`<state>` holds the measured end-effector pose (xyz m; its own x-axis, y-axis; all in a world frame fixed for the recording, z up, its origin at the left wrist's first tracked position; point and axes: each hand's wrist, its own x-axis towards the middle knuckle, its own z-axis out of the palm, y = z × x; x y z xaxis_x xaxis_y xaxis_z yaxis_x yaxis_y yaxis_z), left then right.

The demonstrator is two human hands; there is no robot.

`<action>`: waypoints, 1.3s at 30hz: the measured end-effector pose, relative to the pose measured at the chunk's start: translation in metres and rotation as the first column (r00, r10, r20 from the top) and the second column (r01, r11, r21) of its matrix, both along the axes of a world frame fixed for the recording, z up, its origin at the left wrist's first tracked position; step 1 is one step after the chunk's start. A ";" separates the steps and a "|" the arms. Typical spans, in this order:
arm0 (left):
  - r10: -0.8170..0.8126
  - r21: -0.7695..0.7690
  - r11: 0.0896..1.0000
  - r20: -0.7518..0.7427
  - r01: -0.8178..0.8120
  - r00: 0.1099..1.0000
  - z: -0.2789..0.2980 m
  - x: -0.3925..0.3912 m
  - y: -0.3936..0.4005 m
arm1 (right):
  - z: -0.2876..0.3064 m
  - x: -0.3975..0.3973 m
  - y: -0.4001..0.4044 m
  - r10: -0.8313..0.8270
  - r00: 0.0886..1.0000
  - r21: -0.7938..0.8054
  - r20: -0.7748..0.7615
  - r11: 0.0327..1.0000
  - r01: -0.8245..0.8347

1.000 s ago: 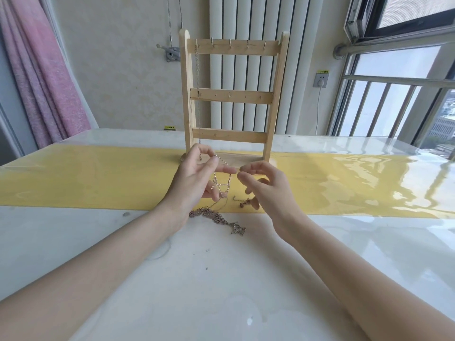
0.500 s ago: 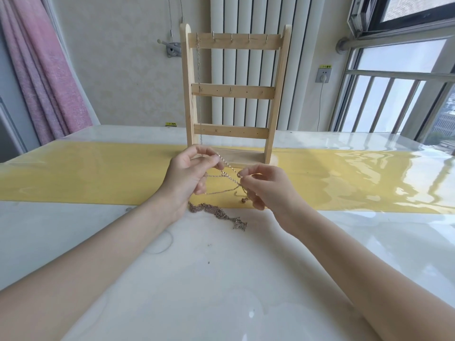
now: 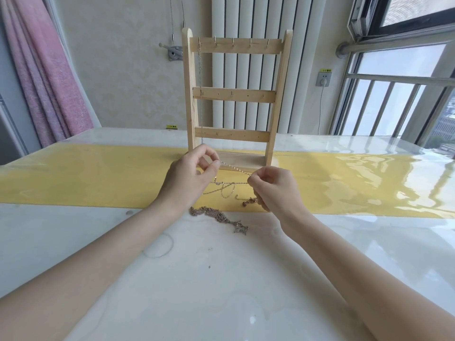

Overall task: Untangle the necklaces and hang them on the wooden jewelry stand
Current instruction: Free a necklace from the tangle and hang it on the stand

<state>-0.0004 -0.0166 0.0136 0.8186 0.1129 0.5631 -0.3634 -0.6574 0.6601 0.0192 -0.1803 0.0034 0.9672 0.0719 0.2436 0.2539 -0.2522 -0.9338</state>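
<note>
A wooden jewelry stand point(image 3: 235, 96) with three rails of small hooks stands upright on the yellow runner point(image 3: 98, 175). One thin chain point(image 3: 200, 70) hangs from the top rail's leftmost hook. My left hand point(image 3: 190, 178) and my right hand point(image 3: 275, 190) each pinch a thin gold necklace point(image 3: 235, 169), stretched taut between them just in front of the stand's base. More loops of it sag below the hands. A tangled clump of chains point(image 3: 218, 215) lies on the white tabletop under my hands.
The glossy white table point(image 3: 221, 279) runs toward me. A radiator and wall stand behind the stand, a pink curtain point(image 3: 44, 77) at the left, and a window with railings point(image 3: 394, 99) at the right.
My hands have drawn apart, pulling the gold chain straighter and tighter between them. The clump on the table has stayed where it was.
</note>
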 end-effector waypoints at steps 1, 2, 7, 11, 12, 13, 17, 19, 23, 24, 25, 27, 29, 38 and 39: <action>0.011 0.037 0.999 0.016 -0.012 1.000 0.001 0.000 0.000 | 0.000 0.000 0.000 0.008 1.000 -0.017 -0.004 1.000 -0.008; 0.024 0.081 0.996 0.030 -0.026 0.999 0.002 -0.002 0.001 | 0.000 -0.001 0.001 0.013 1.000 -0.033 -0.010 0.999 -0.014; 0.128 0.419 0.899 0.024 -0.126 0.991 0.003 -0.007 0.002 | 0.010 0.001 -0.006 0.258 0.946 0.499 -0.195 0.856 -0.131; 0.200 0.581 0.794 0.025 -0.177 0.980 -0.002 -0.009 0.001 | 0.010 0.004 -0.013 0.354 0.909 0.690 -0.220 0.715 -0.111; 0.194 0.594 0.784 0.037 -0.178 0.980 -0.003 -0.010 0.001 | 0.010 0.005 -0.012 0.355 0.910 0.690 -0.214 0.715 -0.116; 0.185 0.606 0.777 0.040 -0.171 0.982 -0.003 -0.008 0.000 | 0.009 0.005 -0.012 0.349 0.916 0.683 -0.197 0.719 -0.127; 0.050 0.665 0.745 0.032 -0.059 0.998 -0.012 0.000 0.006 | 0.010 0.007 -0.011 0.323 0.938 0.700 -0.128 0.699 -0.145; 0.016 0.649 0.761 0.025 -0.028 1.000 -0.015 0.004 0.007 | 0.011 0.008 -0.013 0.337 0.935 0.725 -0.106 0.670 -0.159; 0.026 0.587 0.809 -0.028 -0.005 0.999 -0.011 0.004 0.001 | 0.012 0.005 -0.009 0.360 0.930 0.728 -0.074 0.657 -0.197; 0.028 0.606 0.796 -0.018 -0.012 0.999 -0.011 0.004 0.000 | 0.012 0.004 -0.008 0.364 0.929 0.727 -0.071 0.657 -0.202; 0.039 0.630 0.776 -0.009 -0.025 0.999 -0.011 0.004 0.000 | 0.012 0.004 -0.007 0.369 0.927 0.727 -0.064 0.654 -0.210; 0.073 0.657 0.752 -0.015 -0.046 0.997 -0.014 0.003 0.000 | 0.011 0.004 -0.006 0.380 0.923 0.727 -0.051 0.648 -0.227; 0.115 0.649 0.759 -0.057 -0.050 0.992 -0.016 0.003 0.000 | 0.010 0.003 -0.006 0.385 0.922 0.720 -0.040 0.651 -0.241; 0.063 0.291 0.956 -0.106 -0.030 0.992 -0.004 -0.002 -0.007 | 0.006 0.000 -0.007 0.319 0.944 0.312 -0.084 0.908 -0.279; 0.054 0.287 0.958 -0.095 -0.025 0.994 -0.003 -0.004 -0.009 | 0.005 -0.002 -0.004 0.322 0.943 0.231 -0.080 0.927 -0.297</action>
